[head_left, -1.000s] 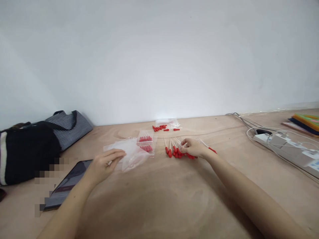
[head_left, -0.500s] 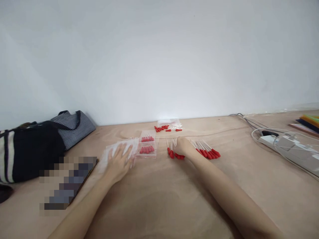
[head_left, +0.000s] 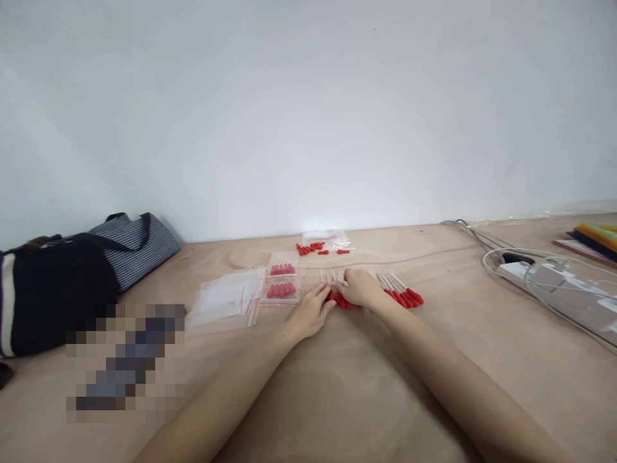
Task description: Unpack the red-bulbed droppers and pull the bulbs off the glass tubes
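Note:
Several thin white sticks with bulbous red ends lie in a row at the middle of the table. My right hand (head_left: 362, 289) is curled over the left part of the row, its fingers closed on some of these red-ended sticks (head_left: 343, 301); the fingertips are partly hidden. Close beside it, my left hand (head_left: 313, 310) has its thumb and fingers drawn in around the sticks at the row's left end. More sticks (head_left: 402, 292) fan out to the right of my right hand. Two clear zip bags (head_left: 281, 290) holding red-ended sticks lie left of my left hand.
Flat clear zip bags (head_left: 226, 296) overlap at the left. Another bag (head_left: 322, 236) lies by the wall with loose red ends (head_left: 311, 248) and white sticks. A blurred dark object (head_left: 135, 354) and black bag (head_left: 62, 296) are left; a power strip (head_left: 554, 283) with cables is right.
My left hand has left the stack of flat bags and moved right to the sticks beside my right hand. The right hand has shifted slightly to the right, still at the row.

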Demonstrator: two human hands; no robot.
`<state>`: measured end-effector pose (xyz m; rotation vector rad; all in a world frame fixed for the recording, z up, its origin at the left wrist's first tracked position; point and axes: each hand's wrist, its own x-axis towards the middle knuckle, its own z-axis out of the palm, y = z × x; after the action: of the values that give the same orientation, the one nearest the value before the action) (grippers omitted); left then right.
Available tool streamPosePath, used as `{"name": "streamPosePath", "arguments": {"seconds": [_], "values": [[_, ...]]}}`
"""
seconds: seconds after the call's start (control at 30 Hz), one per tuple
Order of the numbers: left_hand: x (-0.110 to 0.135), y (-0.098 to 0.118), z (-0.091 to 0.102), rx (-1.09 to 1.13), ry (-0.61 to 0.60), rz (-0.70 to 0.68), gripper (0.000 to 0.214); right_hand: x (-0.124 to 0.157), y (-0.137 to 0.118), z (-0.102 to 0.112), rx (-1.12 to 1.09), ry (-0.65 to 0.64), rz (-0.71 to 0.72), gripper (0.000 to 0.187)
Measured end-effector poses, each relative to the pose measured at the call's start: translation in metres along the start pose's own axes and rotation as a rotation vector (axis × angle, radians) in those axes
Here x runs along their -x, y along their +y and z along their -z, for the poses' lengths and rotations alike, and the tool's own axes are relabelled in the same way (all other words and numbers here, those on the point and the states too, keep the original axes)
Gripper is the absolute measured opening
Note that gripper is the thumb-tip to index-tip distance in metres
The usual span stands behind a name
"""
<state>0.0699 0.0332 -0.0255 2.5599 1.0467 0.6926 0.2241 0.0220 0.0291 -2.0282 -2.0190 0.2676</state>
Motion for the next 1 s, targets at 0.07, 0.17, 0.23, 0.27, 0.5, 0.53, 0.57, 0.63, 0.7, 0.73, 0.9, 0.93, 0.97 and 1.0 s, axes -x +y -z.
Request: {"name": "streamPosePath", "arguments": {"seconds": [0.07, 0.17, 0.23, 0.27, 0.5, 0.53, 0.57, 0.63, 0.7, 0.73, 0.9, 0.93, 0.97, 1.0], "values": [[-0.002, 0.0, -0.001, 0.003, 0.028, 0.016, 0.037, 0.008, 0.01, 0.001, -0.025, 0.02, 0.058, 0.029], [-0.004, 0.001, 0.0, 0.015, 0.075, 0.037, 0.032, 0.025, 0.026, -0.002, -0.099, 0.135, 0.181, 0.022], [-0.004, 0.002, 0.001, 0.034, 0.09, 0.027, 0.029, 0.039, 0.036, -0.008, -0.144, 0.234, 0.253, 0.02], [-0.003, 0.002, 0.001, 0.044, 0.093, 0.017, 0.028, 0.045, 0.041, -0.011, -0.149, 0.268, 0.27, 0.02], [0.003, 0.005, 0.002, -0.008, 0.08, -0.024, 0.041, 0.057, 0.051, -0.03, 0.041, 0.377, 0.324, 0.029], [0.003, 0.006, 0.001, -0.024, 0.061, -0.027, 0.044, 0.054, 0.05, -0.032, 0.071, 0.389, 0.328, 0.028], [0.003, 0.006, 0.0, -0.031, 0.04, -0.028, 0.045, 0.051, 0.05, -0.033, 0.094, 0.399, 0.333, 0.026], [0.003, 0.006, -0.001, -0.021, 0.019, -0.024, 0.043, 0.047, 0.049, -0.035, 0.122, 0.424, 0.344, 0.025], [0.002, 0.006, 0.0, 0.003, 0.039, -0.025, 0.037, 0.045, 0.046, -0.036, 0.145, 0.446, 0.355, 0.026], [0.002, 0.006, 0.0, 0.015, 0.054, -0.031, 0.034, 0.045, 0.045, -0.037, 0.16, 0.452, 0.363, 0.027], [0.005, 0.008, 0.002, 0.048, 0.104, -0.044, 0.032, 0.047, 0.036, -0.039, 0.186, 0.453, 0.368, 0.031], [0.005, 0.008, 0.002, 0.044, 0.106, -0.039, 0.034, 0.048, 0.035, -0.04, 0.174, 0.453, 0.357, 0.031], [0.005, 0.009, 0.002, 0.038, 0.106, -0.035, 0.035, 0.048, 0.034, -0.04, 0.162, 0.45, 0.351, 0.031], [0.006, 0.009, 0.002, 0.033, 0.105, -0.032, 0.035, 0.048, 0.034, -0.04, 0.152, 0.446, 0.347, 0.031]]}}
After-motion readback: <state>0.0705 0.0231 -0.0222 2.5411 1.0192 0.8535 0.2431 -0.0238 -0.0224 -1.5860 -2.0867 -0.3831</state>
